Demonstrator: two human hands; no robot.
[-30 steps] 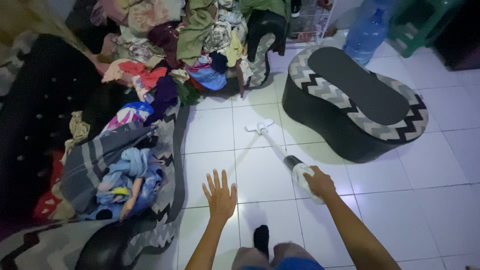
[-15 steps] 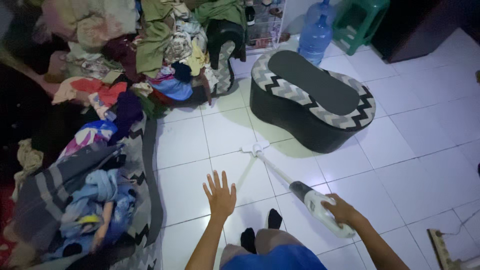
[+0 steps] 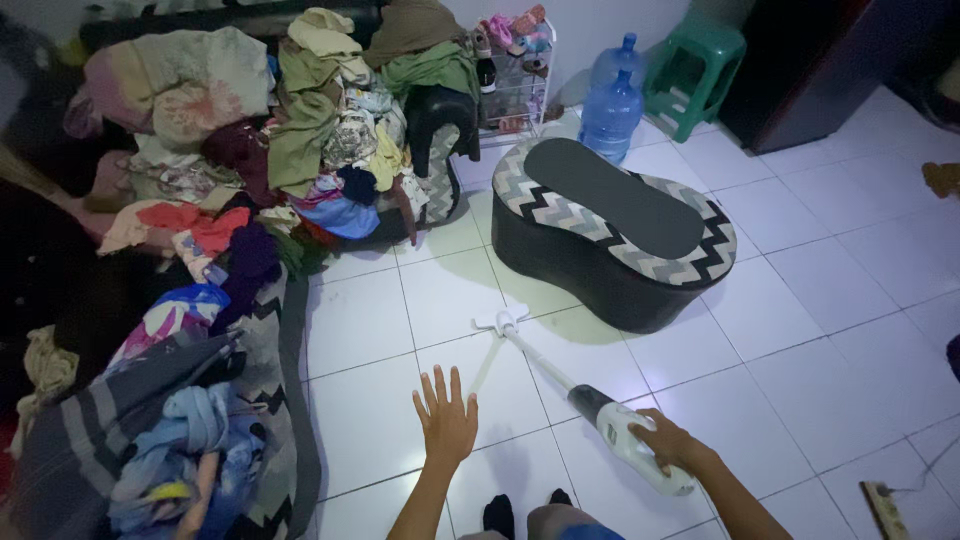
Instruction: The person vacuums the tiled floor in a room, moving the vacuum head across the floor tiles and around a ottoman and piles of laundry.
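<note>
**On white tiles: a stick vacuum held in one hand**

Low at 5 o'clock, the right hand (image 3: 668, 443) is wrapped around the white body of the vacuum (image 3: 630, 447), fingers closed over its top. From that grip the wand runs up toward 11 o'clock, and the vacuum's small white head (image 3: 501, 320) lies flat on the floor (image 3: 850, 370), just short of the ottoman (image 3: 610, 235). The left hand (image 3: 445, 420) hangs at 6 o'clock, fingers spread, palm down, holding nothing; whether it touches the tiles cannot be told. Between the two forearms, two dark-socked feet (image 3: 500, 515) show at the bottom edge.

The ottoman, dark-sided with a grey zigzag rim and a plain dark top, sits at 1 o'clock from the vacuum's head. Behind it, at 12 o'clock, stand two blue water jugs (image 3: 610, 110), a green stool (image 3: 695, 65) and a small white rack (image 3: 510, 70) of shoes. Clothes (image 3: 300, 130) are heaped from 9 to 11 o'clock, spilling over a zigzag mat (image 3: 270, 340). A power strip (image 3: 885, 505) lies at the lower right corner.
</note>
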